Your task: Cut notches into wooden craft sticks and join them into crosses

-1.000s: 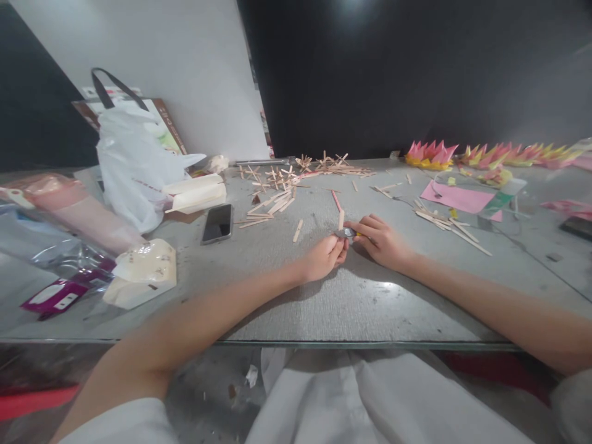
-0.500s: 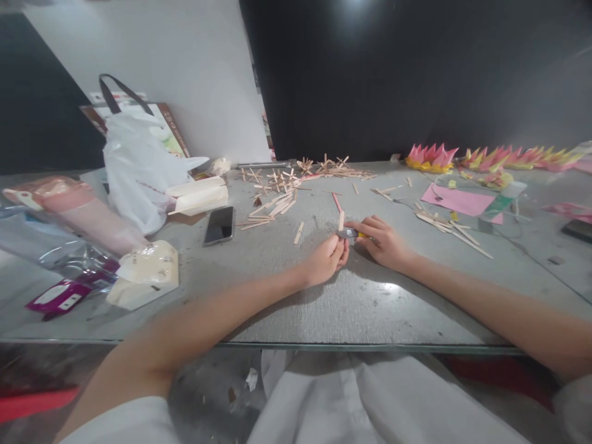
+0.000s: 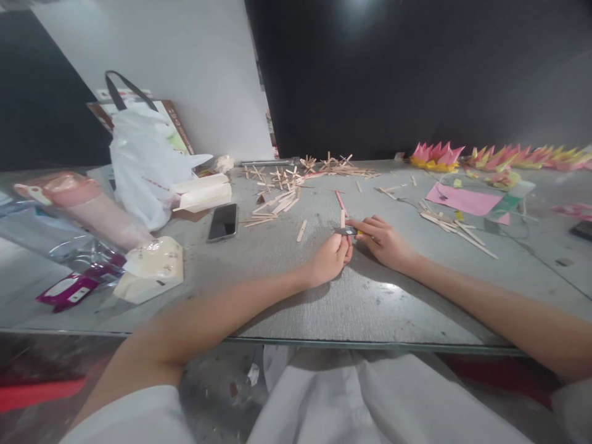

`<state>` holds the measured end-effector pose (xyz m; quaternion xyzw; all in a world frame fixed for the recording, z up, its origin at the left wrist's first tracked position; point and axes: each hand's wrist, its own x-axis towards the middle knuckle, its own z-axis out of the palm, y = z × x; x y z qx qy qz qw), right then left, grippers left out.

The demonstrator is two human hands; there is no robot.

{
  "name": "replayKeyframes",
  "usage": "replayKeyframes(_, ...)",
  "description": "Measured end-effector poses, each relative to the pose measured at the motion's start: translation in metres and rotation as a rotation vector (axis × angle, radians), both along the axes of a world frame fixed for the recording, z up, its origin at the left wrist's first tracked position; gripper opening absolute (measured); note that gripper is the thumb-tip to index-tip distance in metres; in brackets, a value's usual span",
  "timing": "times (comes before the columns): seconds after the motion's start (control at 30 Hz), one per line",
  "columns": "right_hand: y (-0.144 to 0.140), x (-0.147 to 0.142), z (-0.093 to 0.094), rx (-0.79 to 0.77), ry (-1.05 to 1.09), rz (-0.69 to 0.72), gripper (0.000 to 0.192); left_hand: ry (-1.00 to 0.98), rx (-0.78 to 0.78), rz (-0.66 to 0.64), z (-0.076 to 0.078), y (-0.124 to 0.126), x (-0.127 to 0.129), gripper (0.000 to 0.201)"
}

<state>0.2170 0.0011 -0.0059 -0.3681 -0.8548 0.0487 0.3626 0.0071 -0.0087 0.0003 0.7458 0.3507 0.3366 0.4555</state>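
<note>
My left hand (image 3: 331,258) is closed around the lower end of a flat wooden stick (image 3: 343,217), whose upper part points away from me. My right hand (image 3: 382,240) grips a utility knife (image 3: 350,230) with a bit of yellow on its handle. The knife's blade lies across the stick, just above my left fingers. Just beyond the stick, a thin red-and-white strip (image 3: 340,200) lies on the table. One loose stick (image 3: 301,230) rests to the left of my hands. The stick's lower end is hidden in my left fingers.
Piles of wooden sticks (image 3: 282,179) lie at the back, with more sticks (image 3: 446,223) to the right. A phone (image 3: 222,222), a white bag (image 3: 143,166) and a pink bottle (image 3: 92,203) are on the left. Pink paper (image 3: 462,199) and folded paper flowers (image 3: 435,157) are at the right.
The camera view has shifted slightly, so the whole scene sits a little further right. Both hands keep their hold, and the blade stays across the stick.
</note>
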Motion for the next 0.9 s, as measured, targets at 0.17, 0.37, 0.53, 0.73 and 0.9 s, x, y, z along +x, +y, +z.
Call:
replayKeyframes(0.17, -0.0020, -0.0022, 0.0017, -0.019, 0.015, -0.007, 0.044, -0.078, -0.048, 0.004, -0.0005, -0.0021, -0.0014, 0.031)
replayKeyframes(0.37, -0.0037, -0.0068, 0.0030, 0.004, -0.001, -0.004, 0.043, -0.047, -0.152, 0.023, -0.0001, -0.0001, -0.0023, 0.030)
replayKeyframes(0.53, -0.0023, -0.0086, 0.0002, 0.045, -0.003, -0.012, 0.044, -0.009, -0.109, 0.023, -0.0041, 0.0032, 0.0003, 0.036)
replayKeyframes(0.73, -0.0023, -0.0067, -0.0008, 0.025, 0.008, -0.022, 0.042, 0.034, -0.009, 0.027, 0.0006, 0.0003, 0.0010, 0.038)
replayKeyframes(0.9, -0.0042, -0.0023, -0.0005, -0.022, 0.029, -0.053, 0.042, -0.020, 0.045, 0.076, 0.0009, 0.0002, 0.0013, 0.033)
